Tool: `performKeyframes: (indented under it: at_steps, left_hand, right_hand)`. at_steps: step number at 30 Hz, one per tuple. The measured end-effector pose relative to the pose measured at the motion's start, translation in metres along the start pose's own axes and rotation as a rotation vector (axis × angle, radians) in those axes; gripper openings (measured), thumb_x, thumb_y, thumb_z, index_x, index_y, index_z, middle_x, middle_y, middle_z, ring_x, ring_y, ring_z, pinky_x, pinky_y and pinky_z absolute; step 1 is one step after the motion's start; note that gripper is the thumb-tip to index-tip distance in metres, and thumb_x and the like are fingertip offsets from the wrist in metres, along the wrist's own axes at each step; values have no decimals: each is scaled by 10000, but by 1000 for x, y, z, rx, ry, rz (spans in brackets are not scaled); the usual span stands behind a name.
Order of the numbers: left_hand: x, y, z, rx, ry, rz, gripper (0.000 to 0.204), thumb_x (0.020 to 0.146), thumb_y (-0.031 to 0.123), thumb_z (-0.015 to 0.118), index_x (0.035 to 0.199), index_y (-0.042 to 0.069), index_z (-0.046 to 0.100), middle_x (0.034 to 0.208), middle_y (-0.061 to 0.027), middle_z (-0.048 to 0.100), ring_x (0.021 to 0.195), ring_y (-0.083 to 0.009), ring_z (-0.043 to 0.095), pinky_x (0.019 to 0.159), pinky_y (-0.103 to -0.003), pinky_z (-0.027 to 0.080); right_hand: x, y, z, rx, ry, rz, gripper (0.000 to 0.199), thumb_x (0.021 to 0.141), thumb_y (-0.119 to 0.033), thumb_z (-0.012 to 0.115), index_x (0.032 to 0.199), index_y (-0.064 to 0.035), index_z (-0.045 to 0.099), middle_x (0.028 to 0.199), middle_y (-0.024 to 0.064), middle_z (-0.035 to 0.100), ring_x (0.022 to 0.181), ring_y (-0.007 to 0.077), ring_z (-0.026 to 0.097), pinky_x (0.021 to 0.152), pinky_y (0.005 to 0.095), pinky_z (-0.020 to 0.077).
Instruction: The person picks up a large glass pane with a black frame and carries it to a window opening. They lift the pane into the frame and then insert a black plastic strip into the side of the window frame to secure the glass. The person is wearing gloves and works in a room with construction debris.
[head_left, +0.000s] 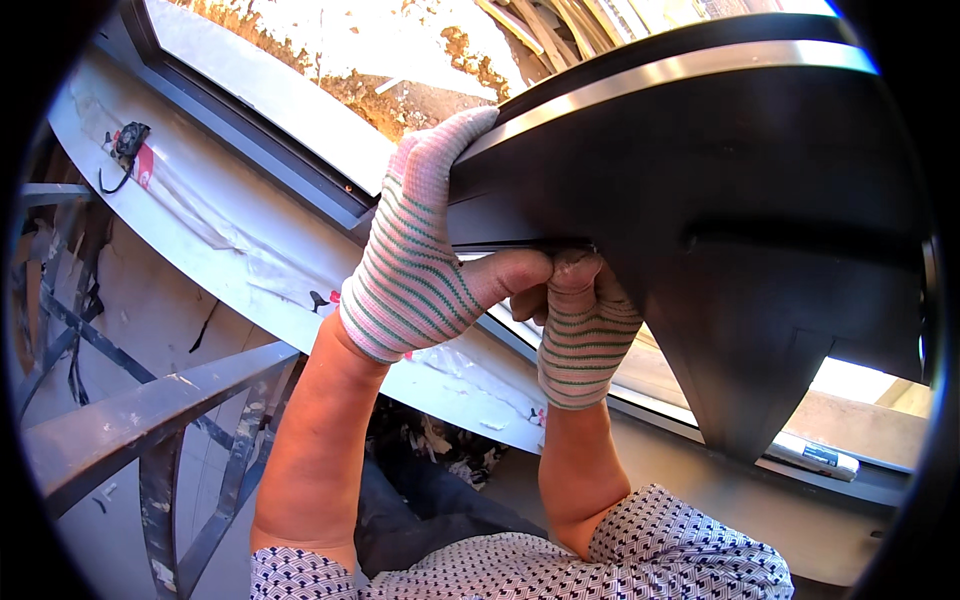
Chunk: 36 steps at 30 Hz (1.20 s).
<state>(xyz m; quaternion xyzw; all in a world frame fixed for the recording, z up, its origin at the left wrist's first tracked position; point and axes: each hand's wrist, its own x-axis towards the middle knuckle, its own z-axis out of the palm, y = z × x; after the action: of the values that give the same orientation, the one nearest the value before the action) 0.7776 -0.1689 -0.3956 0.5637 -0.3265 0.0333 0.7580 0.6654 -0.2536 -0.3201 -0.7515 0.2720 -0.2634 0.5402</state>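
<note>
Dark window sash [720, 200] with a silver strip along its upper edge fills the upper right of the view, held above the grey window sill [250, 260]. Left hand [420, 250], in a striped knit glove, is clamped over the sash's near corner, fingers curled over the top and bare thumb tip pressed beneath. Right hand [580, 320], gloved likewise, is closed with its fingertips pinching at the groove on the underside, touching the left thumb.

Risk assessment: the sash appears supported mainly by the left grip at one corner; a slip of the worn glove could let the frame swing or drop toward the opening and the metal railing [150, 410] below. Exposed fingertips in the groove are likely pinch points if the sash shifts.

Labels: a small red tag [143, 165] lies on the sill at far left beside a black cord. A white tube [810, 455] with a dark label rests on the ledge at lower right.
</note>
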Motion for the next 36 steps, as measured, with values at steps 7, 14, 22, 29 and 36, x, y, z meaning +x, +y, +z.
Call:
performKeyframes:
  at_steps: [7,14,22,29,36]
  left_hand:
    - [-2,-13,3,79,85,80,921,700,449,896,1377,1,461,1196,-173,574,1073,-338,572,960,-430,467]
    - [-3,-9,8,199,81,134,943,693,415,901,1401,7,432,1236,-174,559,1113,-350,541,989,-441,444]
    - [-3,-11,2,164,42,112,906,755,466,852,1410,-2,436,1236,-178,562,1115,-349,549,990,-444,444]
    - [-4,-9,1,29,26,81,894,742,301,863,1446,-12,410,1213,-178,548,1112,-326,548,986,-430,453]
    - [-5,-14,7,127,19,133,1071,660,195,884,1516,24,264,1218,-187,508,1102,-341,535,988,-458,449]
  right_hand:
    - [-2,-2,3,40,-30,33,343,955,-359,720,783,-84,608,680,35,613,482,110,516,443,225,331]
    - [-1,-4,2,-44,26,28,366,929,-383,750,818,-52,638,683,31,610,472,93,473,431,235,326]
    - [-3,-5,7,-76,45,22,416,930,-444,740,826,-54,641,671,14,592,482,90,482,439,244,333]
    - [-2,3,1,-111,-47,-26,376,980,-408,689,836,-62,653,665,7,604,530,97,536,487,236,396]
    - [-1,10,-6,-433,-13,-304,315,1003,-280,675,795,-47,630,645,16,612,542,83,560,501,255,445]
